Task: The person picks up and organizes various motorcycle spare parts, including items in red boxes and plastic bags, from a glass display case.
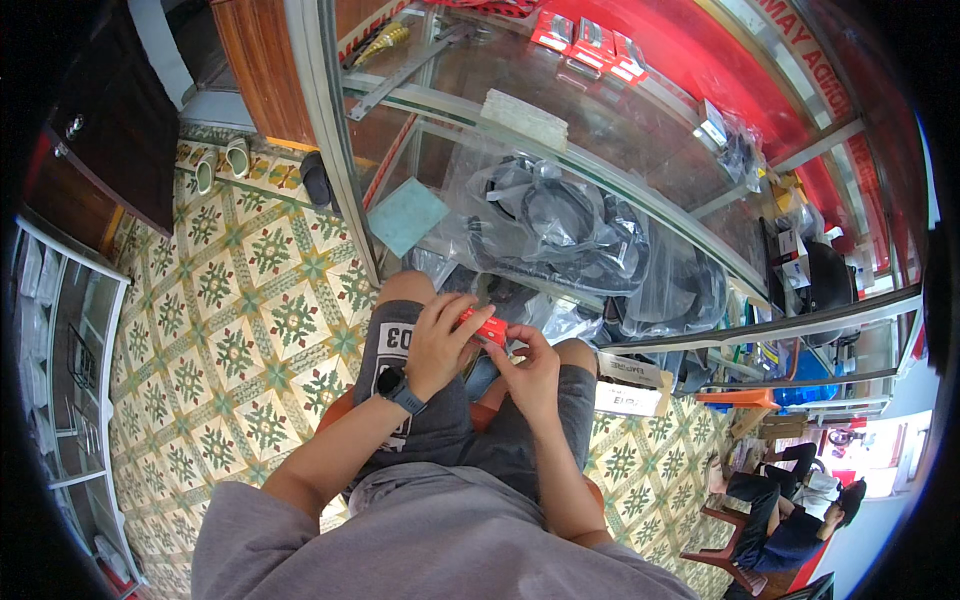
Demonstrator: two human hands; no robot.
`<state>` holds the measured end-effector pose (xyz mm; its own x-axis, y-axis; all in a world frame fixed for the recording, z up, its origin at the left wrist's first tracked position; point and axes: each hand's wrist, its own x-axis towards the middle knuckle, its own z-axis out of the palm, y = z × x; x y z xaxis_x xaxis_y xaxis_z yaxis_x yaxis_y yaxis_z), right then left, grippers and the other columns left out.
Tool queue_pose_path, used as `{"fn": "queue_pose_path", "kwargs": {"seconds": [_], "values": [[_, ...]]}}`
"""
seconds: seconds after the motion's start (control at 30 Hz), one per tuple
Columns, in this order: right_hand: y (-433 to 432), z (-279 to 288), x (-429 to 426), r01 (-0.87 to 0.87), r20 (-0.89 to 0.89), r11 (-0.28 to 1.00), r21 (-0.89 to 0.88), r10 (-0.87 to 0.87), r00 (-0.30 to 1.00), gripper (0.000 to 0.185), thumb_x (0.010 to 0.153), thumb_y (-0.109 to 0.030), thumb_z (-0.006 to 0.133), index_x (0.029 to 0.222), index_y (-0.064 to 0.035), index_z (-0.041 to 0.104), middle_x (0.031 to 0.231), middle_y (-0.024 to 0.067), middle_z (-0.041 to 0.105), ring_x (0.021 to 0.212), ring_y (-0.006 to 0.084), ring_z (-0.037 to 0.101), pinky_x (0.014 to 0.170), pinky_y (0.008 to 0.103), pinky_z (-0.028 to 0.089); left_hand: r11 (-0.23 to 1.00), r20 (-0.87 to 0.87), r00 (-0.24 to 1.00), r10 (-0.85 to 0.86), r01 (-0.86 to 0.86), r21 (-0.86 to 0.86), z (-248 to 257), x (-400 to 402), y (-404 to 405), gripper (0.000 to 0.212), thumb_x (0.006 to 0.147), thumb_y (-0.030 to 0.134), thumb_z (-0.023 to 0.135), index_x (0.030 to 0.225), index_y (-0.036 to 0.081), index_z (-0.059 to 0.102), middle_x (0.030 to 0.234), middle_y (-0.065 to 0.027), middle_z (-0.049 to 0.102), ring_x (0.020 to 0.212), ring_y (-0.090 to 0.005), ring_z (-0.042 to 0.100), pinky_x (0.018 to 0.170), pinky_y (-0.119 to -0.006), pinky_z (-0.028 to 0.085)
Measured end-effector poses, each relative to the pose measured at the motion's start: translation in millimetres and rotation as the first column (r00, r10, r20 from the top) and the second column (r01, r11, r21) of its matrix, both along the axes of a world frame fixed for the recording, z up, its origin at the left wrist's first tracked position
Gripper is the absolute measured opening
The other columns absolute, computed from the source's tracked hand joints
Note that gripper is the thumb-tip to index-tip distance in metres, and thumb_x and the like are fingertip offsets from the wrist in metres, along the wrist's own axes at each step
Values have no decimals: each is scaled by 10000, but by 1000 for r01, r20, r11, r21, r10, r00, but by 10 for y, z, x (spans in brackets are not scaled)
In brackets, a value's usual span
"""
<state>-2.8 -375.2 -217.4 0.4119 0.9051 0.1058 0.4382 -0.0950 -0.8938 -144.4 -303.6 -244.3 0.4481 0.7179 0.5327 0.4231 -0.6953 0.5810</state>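
A small red cardboard box [487,328] with printing on it is held up above my lap, between my knees. My left hand [444,345], with a dark watch [393,384] on its wrist, grips the box from its left side, fingers across its top. At the box's right end, my right hand [534,371] pinches it between thumb and fingers. Whether that end is unsealed cannot be made out. Beyond my hands stands a glass display cabinet [607,169] with black parts in clear plastic bags [562,217] on its lower shelf.
Several red packages [589,45] and a steel ruler [405,75] lie on the cabinet's upper shelf. A cardboard carton [634,382] stands by my right knee. Slippers [238,157] lie on the tiled floor [247,337] near a dark door [112,120]. A person [787,517] sits on a chair at right.
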Motion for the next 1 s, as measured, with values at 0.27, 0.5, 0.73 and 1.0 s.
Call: {"fn": "queue_pose_path", "kwargs": {"seconds": [0.27,0.5,0.73,1.0], "values": [[-2,-73,126,-124,-162,989,-76,110,981,243,763,-130,739,844,-7,546,830,82,618,710,168,582,624,280,466,999,-20,998,-51,51,3,-18,26,-6,628,588,15,702,1187,133,555,1164,-109,523,1094,-339,479,919,-425,419],[-88,-283,204,-156,-18,988,10,156,988,164,833,-16,653,878,-16,495,936,46,588,792,71,540,694,216,450,998,-103,993,-49,46,-39,15,47,-51,635,621,46,707,1222,147,530,1146,-106,525,1073,-327,486,904,-417,422],[-59,-763,311,95,-787,987,128,43,615,232,871,-139,629,1053,-61,509,1015,75,600,918,193,583,824,322,456,979,-413,902,-126,45,-201,-66,42,-124,647,670,254,741,1240,90,482,1030,-129,570,973,-320,556,772,-421,473],[13,-1189,223,-145,-974,985,91,119,194,433,943,-295,500,1296,-57,415,1201,87,548,1114,207,518,938,385,402,573,-302,796,-525,68,-817,19,89,167,630,793,588,570,1075,27,521,738,-126,637,599,-244,629,488,-349,497]]}}
